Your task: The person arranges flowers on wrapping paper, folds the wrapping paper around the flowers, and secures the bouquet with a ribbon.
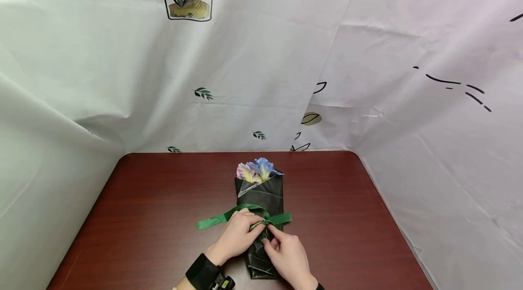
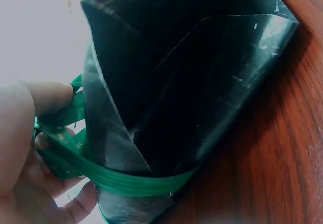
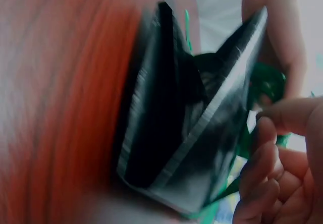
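A bouquet in black wrapping paper (image 1: 265, 197) lies on the table, with pink and blue flowers (image 1: 256, 170) showing at its far end. Around its middle runs a green ribbon (image 1: 211, 222), whose two tails stick out left and right. My left hand (image 1: 236, 236) pinches the ribbon at the front of the wrap, and the left wrist view shows ribbon loops (image 2: 63, 143) between thumb and fingers. Close beside it, my right hand (image 1: 289, 256) pinches at the knot, thumb and forefinger tips together in the right wrist view; part of the ribbon there is hidden behind the fingers.
The bouquet lies on a reddish-brown wooden table (image 1: 339, 217) with rounded far corners. White printed cloth (image 1: 253, 63) hangs behind the table and along both sides. A black band (image 1: 203, 272) with a small device sits on the left wrist.
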Demonstrator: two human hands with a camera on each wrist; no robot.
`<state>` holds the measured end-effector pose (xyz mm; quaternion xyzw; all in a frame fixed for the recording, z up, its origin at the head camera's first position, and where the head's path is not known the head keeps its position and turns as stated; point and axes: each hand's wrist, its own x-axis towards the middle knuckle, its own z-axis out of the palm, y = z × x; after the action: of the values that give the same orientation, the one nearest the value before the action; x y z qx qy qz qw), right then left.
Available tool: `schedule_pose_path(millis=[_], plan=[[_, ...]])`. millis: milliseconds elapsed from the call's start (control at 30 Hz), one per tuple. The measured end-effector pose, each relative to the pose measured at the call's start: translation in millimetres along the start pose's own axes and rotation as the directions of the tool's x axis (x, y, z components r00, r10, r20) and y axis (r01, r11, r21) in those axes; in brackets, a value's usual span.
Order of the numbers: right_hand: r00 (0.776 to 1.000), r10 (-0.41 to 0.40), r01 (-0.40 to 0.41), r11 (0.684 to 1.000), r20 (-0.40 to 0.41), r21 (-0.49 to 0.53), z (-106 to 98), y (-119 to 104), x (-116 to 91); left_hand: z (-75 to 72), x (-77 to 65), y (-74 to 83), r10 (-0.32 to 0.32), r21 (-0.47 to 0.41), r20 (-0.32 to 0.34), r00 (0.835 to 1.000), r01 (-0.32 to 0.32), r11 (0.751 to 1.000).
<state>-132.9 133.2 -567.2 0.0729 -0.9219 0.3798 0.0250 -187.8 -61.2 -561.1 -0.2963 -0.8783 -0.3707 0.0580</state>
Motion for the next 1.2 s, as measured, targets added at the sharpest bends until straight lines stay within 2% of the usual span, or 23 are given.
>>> schedule_pose_path(millis=[100,233,367,500,567,633,733,800,867,933,967,1033,1100,1200], plan=[[0.998,0.042,-0.043,0.999,-0.038,-0.027,4.8,-4.3,-0.6,-2.4,-0.1,-0.4,-0.021,-0.054,0.016,1.0,0.022,0.998],[0.997,0.061,-0.062,0.998,-0.038,-0.014,7.3,-7.3,0.6,-4.5,-0.6,-0.3,-0.012,-0.087,0.029,1.0,0.014,0.996],[0.998,0.062,-0.063,0.995,0.01,0.079,7.0,-6.1,3.2,-3.1,0.0,-0.2,0.005,-0.114,0.038,0.999,-0.001,0.993],[0.995,0.088,-0.094,0.978,0.042,0.184,6.6,-3.8,6.2,-1.1,0.3,-0.5,0.025,-0.131,0.05,0.998,-0.018,0.991],[0.995,0.091,-0.095,0.977,0.034,0.191,5.4,-2.5,7.8,-0.6,-0.1,-1.1,0.041,-0.135,0.049,0.998,-0.034,0.99],[0.996,0.082,-0.085,0.982,0.023,0.168,2.6,-0.8,9.0,-1.6,-2.1,-2.5,0.032,-0.154,0.056,0.998,-0.023,0.988],[0.997,0.068,-0.074,0.985,0.044,0.156,-3.8,3.1,9.2,-8.1,-8.9,-6.1,-0.03,-0.227,0.053,0.998,0.042,0.973],[0.994,0.072,-0.085,0.981,0.08,0.173,-8.8,6.6,9.2,-14.8,-15.8,-9.9,-0.101,-0.311,0.045,0.994,0.111,0.944],[0.989,0.084,-0.109,0.971,0.125,0.214,-13.8,10.9,9.1,-21.3,-22.5,-14.3,-0.17,-0.392,0.011,0.985,0.161,0.906],[0.983,0.096,-0.134,0.957,0.157,0.257,-18.5,14.9,9.5,-26.1,-28.1,-18.8,-0.239,-0.448,-0.036,0.97,0.198,0.872],[0.981,0.098,-0.143,0.949,0.168,0.282,-20.8,16.6,9.6,-27.7,-30.5,-21.1,-0.264,-0.452,-0.063,0.962,0.208,0.868],[0.981,0.094,-0.149,0.927,0.173,0.344,-24.4,19.2,9.7,-29.8,-34.2,-24.9,-0.299,-0.424,-0.113,0.947,0.226,0.877],[0.986,0.079,-0.134,0.907,0.15,0.4,-27.0,20.1,9.5,-30.5,-37.3,-27.6,-0.312,-0.359,-0.144,0.939,0.244,0.901],[0.995,0.047,-0.087,0.863,0.093,0.497,-28.5,20.2,8.6,-30.3,-41.7,-30.6,-0.303,-0.269,-0.157,0.94,0.254,0.929]])
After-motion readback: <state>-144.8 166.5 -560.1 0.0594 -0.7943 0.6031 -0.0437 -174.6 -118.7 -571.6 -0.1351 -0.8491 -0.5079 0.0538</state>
